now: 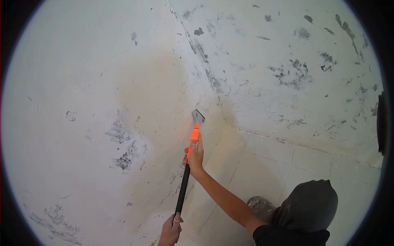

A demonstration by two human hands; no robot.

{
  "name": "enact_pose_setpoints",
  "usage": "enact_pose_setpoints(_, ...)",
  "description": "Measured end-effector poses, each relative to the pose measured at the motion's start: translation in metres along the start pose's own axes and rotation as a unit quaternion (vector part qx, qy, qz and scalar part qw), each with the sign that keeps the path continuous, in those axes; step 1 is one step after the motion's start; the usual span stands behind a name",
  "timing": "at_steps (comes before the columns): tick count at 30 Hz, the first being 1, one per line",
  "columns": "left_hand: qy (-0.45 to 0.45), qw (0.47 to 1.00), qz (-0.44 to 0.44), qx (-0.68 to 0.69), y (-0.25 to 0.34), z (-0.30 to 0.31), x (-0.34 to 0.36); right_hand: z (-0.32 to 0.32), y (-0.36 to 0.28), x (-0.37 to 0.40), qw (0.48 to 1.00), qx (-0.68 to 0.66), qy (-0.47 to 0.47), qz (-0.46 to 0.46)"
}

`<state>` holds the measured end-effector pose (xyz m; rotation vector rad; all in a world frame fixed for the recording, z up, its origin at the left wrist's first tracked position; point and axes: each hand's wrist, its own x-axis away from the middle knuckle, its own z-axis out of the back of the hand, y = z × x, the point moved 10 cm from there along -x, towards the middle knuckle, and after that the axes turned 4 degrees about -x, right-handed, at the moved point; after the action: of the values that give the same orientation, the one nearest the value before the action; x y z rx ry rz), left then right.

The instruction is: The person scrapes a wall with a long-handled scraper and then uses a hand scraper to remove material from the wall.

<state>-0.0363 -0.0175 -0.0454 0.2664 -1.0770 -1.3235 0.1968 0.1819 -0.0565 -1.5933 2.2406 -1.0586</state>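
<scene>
A long-handled scraper (183, 184) slants up through the middle of the view, with a black shaft, a bright orange neck and a pale, dusty head (198, 116). My right hand (195, 156) is closed around the orange neck, arm stretched out. Lower down, my left hand (170, 229) wraps the lower part of the shaft near the bottom edge. The head lies against or very close to the left wall (156, 94), just left of the corner; whether the blade touches cannot be made out. Grey patches and chipped paint mark this wall.
The right wall (262, 98) is also scuffed and meets the left one at a corner. Pale floor tiles (266, 151) lie at lower right, with a dusty shoe (261, 207) beside a dark cloth-covered shape (312, 205). A dark object (382, 123) juts in at the right edge.
</scene>
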Motion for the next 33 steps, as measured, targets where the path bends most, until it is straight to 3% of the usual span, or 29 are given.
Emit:
enact_pose_setpoints(4, 0.017, 0.999, -0.024, -0.032, 0.020, 0.005, -0.029, 0.005, -0.015, -0.037, 0.999, -0.021, 0.020, 0.026)
enact_pose_setpoints(6, 0.010, 0.996, -0.081, -0.039, 0.038, 0.001, -0.059, 0.010, -0.028, -0.061, 0.999, -0.025, 0.031, 0.026)
enact_pose_setpoints(9, -0.009, 0.998, -0.065, -0.020, 0.044, -0.013, -0.075, 0.018, -0.036, -0.071, 0.998, -0.032, 0.041, 0.032)
enact_pose_setpoints(15, -0.003, 0.999, -0.049, -0.009, -0.001, -0.027, -0.033, 0.016, -0.018, -0.035, 1.000, -0.012, 0.013, 0.015)
enact_pose_setpoints(19, -0.008, 0.998, -0.039, 0.038, 0.015, -0.024, -0.004, 0.001, -0.022, -0.015, 1.000, 0.004, -0.003, 0.013)
enact_pose_setpoints(25, -0.017, 0.999, -0.040, -0.001, 0.043, -0.016, -0.056, 0.005, -0.041, -0.060, 0.999, -0.033, 0.012, 0.037)
enact_pose_setpoints(31, -0.009, 0.999, -0.050, 0.000, 0.020, -0.030, -0.040, 0.016, -0.029, -0.049, 0.999, -0.020, 0.008, 0.039)
enact_pose_setpoints(33, -0.016, 1.000, -0.019, 0.007, 0.008, -0.033, -0.022, 0.019, -0.011, -0.033, 1.000, -0.011, 0.004, -0.004)
